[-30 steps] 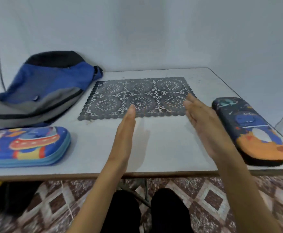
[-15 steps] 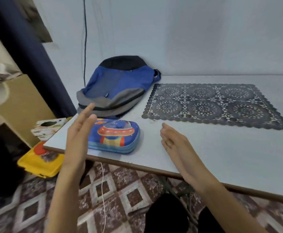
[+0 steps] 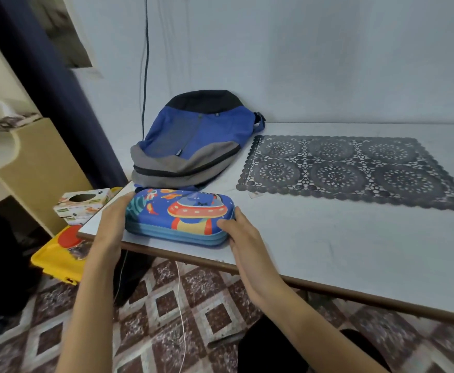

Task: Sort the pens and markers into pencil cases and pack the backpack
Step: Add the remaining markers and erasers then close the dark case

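A blue pencil case (image 3: 177,214) with a spaceship picture lies closed near the left front corner of the white table (image 3: 328,238). My left hand (image 3: 112,222) lies flat against its left end with the fingers straight. My right hand (image 3: 243,238) holds its right end, with the thumb on the lid and the fingers round the end. Just behind the case, a blue, grey and black backpack (image 3: 196,141) leans against the wall with its zip closed. No pens or markers are visible.
A dark lace placemat (image 3: 349,168) covers the table's middle and right. Left of the table, below its edge, are a tissue box (image 3: 83,203), a yellow bin (image 3: 56,259) and a beige cabinet (image 3: 40,168). A white cable (image 3: 181,305) runs across the tiled floor.
The view has swung left, and the dark pencil case on the right has left the frame. Both hands moved from mid-air to the two ends of the blue pencil case.
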`<state>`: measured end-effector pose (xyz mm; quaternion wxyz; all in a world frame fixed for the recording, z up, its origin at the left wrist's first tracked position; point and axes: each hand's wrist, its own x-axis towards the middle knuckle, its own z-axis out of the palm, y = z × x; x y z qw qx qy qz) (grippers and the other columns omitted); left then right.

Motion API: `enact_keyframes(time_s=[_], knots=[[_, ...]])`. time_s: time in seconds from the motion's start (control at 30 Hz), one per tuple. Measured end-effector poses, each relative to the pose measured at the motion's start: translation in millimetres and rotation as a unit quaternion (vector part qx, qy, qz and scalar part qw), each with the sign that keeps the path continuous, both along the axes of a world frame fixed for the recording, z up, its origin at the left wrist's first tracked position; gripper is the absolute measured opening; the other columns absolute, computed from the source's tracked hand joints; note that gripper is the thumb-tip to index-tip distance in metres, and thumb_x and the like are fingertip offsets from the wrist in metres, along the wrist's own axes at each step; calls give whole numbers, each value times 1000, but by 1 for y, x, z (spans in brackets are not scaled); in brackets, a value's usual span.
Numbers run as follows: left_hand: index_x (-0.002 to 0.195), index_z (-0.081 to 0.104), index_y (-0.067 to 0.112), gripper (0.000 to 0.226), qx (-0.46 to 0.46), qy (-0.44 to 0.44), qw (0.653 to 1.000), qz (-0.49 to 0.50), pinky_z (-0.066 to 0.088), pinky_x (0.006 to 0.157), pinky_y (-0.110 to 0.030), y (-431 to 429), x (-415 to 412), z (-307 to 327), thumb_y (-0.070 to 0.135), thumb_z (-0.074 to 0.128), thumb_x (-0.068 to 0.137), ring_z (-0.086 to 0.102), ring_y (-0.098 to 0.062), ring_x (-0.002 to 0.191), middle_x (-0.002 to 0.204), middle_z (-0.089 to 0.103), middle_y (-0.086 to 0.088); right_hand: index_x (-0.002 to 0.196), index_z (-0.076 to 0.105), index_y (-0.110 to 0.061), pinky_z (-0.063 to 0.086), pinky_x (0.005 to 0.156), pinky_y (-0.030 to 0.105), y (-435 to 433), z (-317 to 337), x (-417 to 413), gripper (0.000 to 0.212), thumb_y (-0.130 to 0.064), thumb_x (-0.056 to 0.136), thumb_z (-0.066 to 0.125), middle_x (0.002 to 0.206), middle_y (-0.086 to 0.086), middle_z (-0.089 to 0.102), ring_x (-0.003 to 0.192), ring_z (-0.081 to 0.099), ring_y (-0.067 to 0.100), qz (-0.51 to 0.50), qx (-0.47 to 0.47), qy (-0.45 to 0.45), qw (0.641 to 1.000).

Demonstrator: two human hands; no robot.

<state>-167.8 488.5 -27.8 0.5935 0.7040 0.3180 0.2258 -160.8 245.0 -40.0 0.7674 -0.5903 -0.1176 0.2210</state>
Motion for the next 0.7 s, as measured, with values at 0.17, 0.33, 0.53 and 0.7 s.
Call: enact_keyframes(time_s=[0.17,0.33,0.53,0.7], knots=[[129,61,14,53,-8,-22,1000,11,39,110,-43,-8,0,-3,49,54,89,55,-25,122,133,60,-8,144,39,-35,40,108,37,-1,1,2,83,-52,65,61,138,-12,53,124,51,9,-3,-27,0,1000],[127,62,13,73,-42,-33,999,10,39,111,-45,-20,5,0,59,59,71,56,-27,121,131,61,-9,148,29,-35,34,112,41,-15,0,3,92,-58,65,60,148,-14,41,135,40,10,-36,-70,-22,997],[107,68,19,29,-49,-51,994,-83,44,105,-38,-77,14,8,41,55,94,63,-21,109,115,69,-6,135,48,-35,35,111,45,-69,8,14,67,-52,71,59,131,-8,59,123,53,14,-81,-71,-57,993],[119,67,19,56,-42,-73,978,-193,37,112,-39,-135,26,3,59,55,82,59,-15,118,123,67,1,117,62,-29,36,110,44,-132,17,16,29,-35,90,55,115,-6,69,112,61,15,-131,-73,-90,985]])
